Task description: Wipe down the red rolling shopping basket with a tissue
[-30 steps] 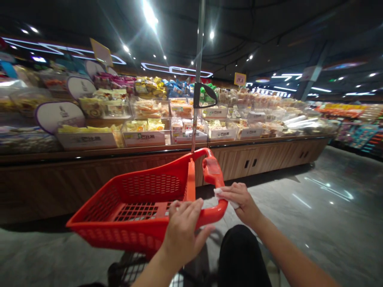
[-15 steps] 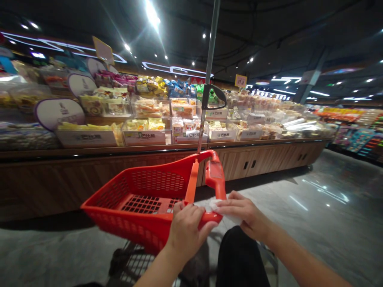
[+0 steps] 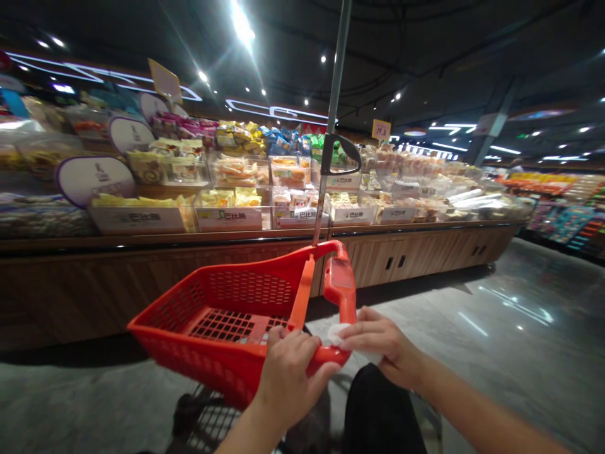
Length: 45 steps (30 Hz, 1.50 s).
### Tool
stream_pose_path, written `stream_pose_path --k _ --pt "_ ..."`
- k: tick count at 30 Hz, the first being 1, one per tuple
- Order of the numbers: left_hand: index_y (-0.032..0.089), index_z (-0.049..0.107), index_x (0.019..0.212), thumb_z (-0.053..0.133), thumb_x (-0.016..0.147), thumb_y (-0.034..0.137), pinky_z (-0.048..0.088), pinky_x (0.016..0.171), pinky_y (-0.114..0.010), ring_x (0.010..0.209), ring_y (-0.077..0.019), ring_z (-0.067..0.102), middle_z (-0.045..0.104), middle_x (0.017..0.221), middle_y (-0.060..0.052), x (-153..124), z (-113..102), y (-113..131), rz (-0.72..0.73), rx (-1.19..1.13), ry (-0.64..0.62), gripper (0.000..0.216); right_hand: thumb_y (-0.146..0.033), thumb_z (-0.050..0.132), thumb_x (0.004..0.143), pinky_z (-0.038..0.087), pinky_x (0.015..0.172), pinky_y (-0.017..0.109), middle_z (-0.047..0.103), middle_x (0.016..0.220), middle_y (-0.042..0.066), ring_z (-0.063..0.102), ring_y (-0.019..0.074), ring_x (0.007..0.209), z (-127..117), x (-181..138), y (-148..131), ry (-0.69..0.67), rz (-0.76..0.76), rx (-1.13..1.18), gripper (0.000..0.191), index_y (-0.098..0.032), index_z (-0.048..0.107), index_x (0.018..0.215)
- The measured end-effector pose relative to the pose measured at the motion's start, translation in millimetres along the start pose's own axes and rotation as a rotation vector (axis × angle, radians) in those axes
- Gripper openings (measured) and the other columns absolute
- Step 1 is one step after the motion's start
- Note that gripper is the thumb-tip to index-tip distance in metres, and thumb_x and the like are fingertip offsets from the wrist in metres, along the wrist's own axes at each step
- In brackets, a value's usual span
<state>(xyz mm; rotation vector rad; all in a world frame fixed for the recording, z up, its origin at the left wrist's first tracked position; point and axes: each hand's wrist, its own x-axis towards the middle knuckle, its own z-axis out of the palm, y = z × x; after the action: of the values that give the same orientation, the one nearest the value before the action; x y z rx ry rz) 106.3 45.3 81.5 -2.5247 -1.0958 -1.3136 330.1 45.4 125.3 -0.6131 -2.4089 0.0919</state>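
Left hand (image 3: 288, 372) is clenched around the near bar of the red cart handle (image 3: 326, 353); right hand (image 3: 382, 343) presses a white wipe (image 3: 336, 333) onto its right corner, where the bar turns away.

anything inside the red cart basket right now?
The red basket shows only its bare perforated floor and mesh walls; no goods visible. Its near end is covered by the left hand gripping the handle, and the right hand presses a white wipe there.
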Motion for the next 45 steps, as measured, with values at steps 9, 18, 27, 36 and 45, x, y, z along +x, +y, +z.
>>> stream_pose_path --k 9,18,27,36,45 --pt "0.021 0.060 0.081 0.055 0.081 0.049 0.031 0.079 -0.037 0.069 -0.0194 0.060 0.067 0.071 -0.001 -3 -4 -9 0.019 -0.007 -0.028 0.028 -0.013 0.040 0.090 0.041 0.081 0.038 0.066 0.119 0.002 0.058 0.0196 0.094 8 6 20 0.085 0.120 -0.300 0.039 -0.027 0.060 0.121" --pt "0.021 0.060 0.083 0.057 0.080 0.046 0.031 0.078 -0.037 0.067 -0.0178 0.058 0.066 0.070 0.000 -5 -12 -8 0.051 -0.054 -0.032 0.025 -0.013 0.039 0.088 0.039 0.082 0.038 0.066 0.118 -0.001 0.057 0.0194 0.094 10 5 14 0.113 0.134 -0.246 0.040 -0.029 0.062 0.118" --pt "0.020 0.060 0.085 0.057 0.081 0.048 0.030 0.083 -0.038 0.069 -0.0177 0.060 0.068 0.072 0.000 -11 -21 -11 0.077 -0.071 -0.032 0.028 -0.018 0.038 0.088 0.040 0.082 0.038 0.066 0.119 0.004 0.058 0.0207 0.095 19 -10 -12 0.106 0.016 -0.063 0.041 -0.024 0.056 0.124" --pt "0.020 0.059 0.083 0.057 0.080 0.048 0.030 0.084 -0.037 0.069 -0.0176 0.059 0.066 0.072 0.000 -16 -28 -17 0.071 -0.108 -0.048 0.028 -0.019 0.037 0.088 0.038 0.077 0.039 0.064 0.121 0.004 0.056 0.0224 0.092 31 -7 -8 0.204 0.058 -0.186 0.041 -0.024 0.056 0.124" --pt "0.021 0.058 0.090 0.059 0.080 0.046 0.027 0.094 -0.041 0.076 -0.0181 0.061 0.066 0.076 0.001 -28 -43 -33 0.105 -0.116 -0.152 0.027 -0.007 0.041 0.080 0.037 0.076 0.038 0.065 0.120 0.001 0.054 0.0210 0.089 31 0 -1 0.269 0.072 -0.268 0.048 -0.026 0.059 0.121"
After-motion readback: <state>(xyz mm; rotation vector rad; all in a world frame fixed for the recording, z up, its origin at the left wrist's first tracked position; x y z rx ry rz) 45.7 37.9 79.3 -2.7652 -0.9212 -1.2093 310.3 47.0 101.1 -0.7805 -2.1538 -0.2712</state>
